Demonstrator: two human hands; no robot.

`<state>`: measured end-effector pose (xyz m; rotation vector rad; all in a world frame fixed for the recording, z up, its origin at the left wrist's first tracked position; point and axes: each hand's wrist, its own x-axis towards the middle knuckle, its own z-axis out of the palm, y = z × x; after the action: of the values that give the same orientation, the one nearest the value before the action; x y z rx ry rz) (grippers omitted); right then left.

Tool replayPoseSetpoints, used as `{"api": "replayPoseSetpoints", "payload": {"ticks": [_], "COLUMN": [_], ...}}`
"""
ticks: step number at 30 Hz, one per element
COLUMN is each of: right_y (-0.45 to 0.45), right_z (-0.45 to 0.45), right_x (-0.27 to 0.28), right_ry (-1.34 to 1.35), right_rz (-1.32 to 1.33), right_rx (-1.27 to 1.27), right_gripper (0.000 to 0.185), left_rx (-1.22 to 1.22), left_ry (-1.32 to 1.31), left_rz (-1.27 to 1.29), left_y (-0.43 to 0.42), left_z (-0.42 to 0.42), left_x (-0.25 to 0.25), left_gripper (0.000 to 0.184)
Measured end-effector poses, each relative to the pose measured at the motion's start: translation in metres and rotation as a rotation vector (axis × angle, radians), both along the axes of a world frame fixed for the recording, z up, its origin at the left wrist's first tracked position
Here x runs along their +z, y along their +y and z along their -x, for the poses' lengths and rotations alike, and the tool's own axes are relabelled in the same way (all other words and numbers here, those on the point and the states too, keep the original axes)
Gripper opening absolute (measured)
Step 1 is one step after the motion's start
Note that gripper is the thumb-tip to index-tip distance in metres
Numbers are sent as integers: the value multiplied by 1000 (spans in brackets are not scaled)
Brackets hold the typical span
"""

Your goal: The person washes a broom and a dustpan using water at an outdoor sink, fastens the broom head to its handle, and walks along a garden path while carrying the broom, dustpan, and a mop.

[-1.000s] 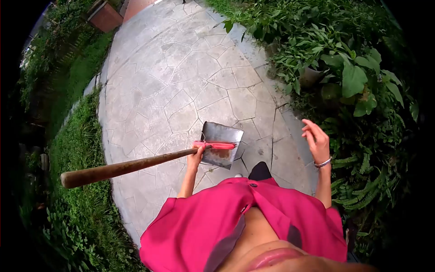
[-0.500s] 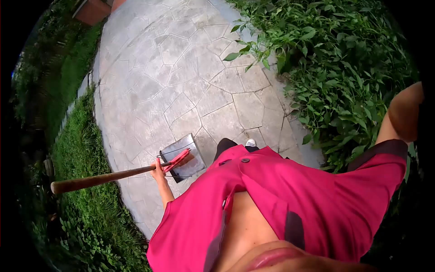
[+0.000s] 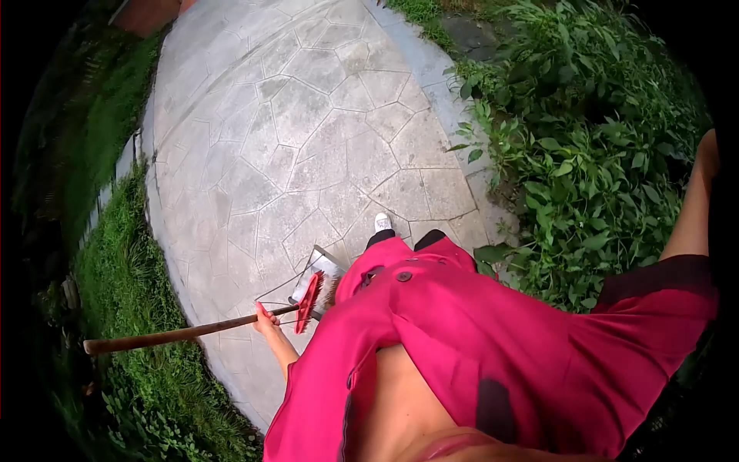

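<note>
My left hand (image 3: 266, 317) is closed round the wooden handle (image 3: 177, 336) of a broom, close to its head. The thick end of the handle points out to the left. The red broom head (image 3: 309, 302) with dark bristles lies over a metal dustpan (image 3: 327, 266), whose thin wire handle runs to the same hand. Part of the dustpan is hidden by the broom head and the pink shirt. My right arm is raised at the right edge, and the hand itself is out of view.
A path of irregular paving stones (image 3: 308, 154) curves ahead. Leafy plants (image 3: 585, 177) border it on the right, grass (image 3: 131, 269) on the left. A white shoe (image 3: 382, 222) shows below the shirt. A reddish block (image 3: 146, 15) stands at the upper left.
My left hand, the broom and the dustpan have shifted left and closer to my body. The broom head has turned, showing its bristles. My right hand has risen out of view.
</note>
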<state>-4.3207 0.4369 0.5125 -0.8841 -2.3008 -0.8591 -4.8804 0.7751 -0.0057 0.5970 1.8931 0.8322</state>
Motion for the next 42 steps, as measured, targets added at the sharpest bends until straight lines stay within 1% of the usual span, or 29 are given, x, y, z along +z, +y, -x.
{"api": "replayPoseSetpoints", "payload": {"ticks": [1, 2, 6, 9, 11, 12, 15, 20, 22, 24, 26, 28, 30, 33, 34, 36, 38, 40, 42], "right_y": [19, 39, 108, 147, 164, 169, 179, 208, 220, 229, 235, 240, 246, 250, 251, 250, 242, 232, 219], "right_z": [-24, -46, -143, -215, -264, -290, -365, -483, -527, -575, -620, -671, -725, -809, -834, -885, -934, -980, -1026], "right_x": [0, 1, 4, 3, 5, 6, 19, 38, 49, 59, 59, 56, 51, 52, 55, 59, 58, 56, 52], "right_ry": [13, 8, -32, -49, -53, -52, -61, -50, -86, -107, -129, -130, -117, -108, -114, -93, -42, -12, -13], "right_rz": [11, 19, 33, 7, -28, -42, -70, -42, -9, 28, 43, 43, 34, 32, 47, 59, 42, 38, 32], "right_rx": [-17, -23, -18, -21, -21, -28, -82, -200, -220, -251, -288, -323, -353, -419, -446, -514, -595, -674, -730], "right_gripper": [44, 44, 43, 41, 41, 40, 39, 37, 37, 36, 35, 35, 34, 33, 33, 32, 31, 31, 30], "left_rx": [28, 0, -58, -70, -104, -173, -215, -337, -326, -400, -449, -494, -547, -603, -671, -707, -723, -837, -874], "left_ry": [-21, -5, -97, -89, -101, -113, -95, -96, -105, -58, -98, -55, -18, -52, -82, -118, -129, -143, -149], "left_rz": [12, 25, 28, -24, -71, -82, -105, -203, -249, -298, -301, -303, -307, -307, -298, -293, -202, -144, -129], "left_y": [21, 38, 127, 177, 207, 223, 269, 346, 371, 397, 416, 438, 462, 480, 494, 490, 483, 469, 452], "left_z": [-21, -51, -153, -256, -322, -355, -470, -635, -707, -780, -858, -938, -1018, -1141, -1177, -1261, -1342, -1420, -1496], "left_x": [-4, 9, -4, -11, -15, -17, -7, 20, 19, 17, 18, 14, 3, -6, -22, -25, -20, -6, 1], "left_gripper": [34, 36, 34, 32, 32, 32, 32, 32, 35, 38, 38, 39, 35, 35, 36, 37, 37, 36, 35]}}
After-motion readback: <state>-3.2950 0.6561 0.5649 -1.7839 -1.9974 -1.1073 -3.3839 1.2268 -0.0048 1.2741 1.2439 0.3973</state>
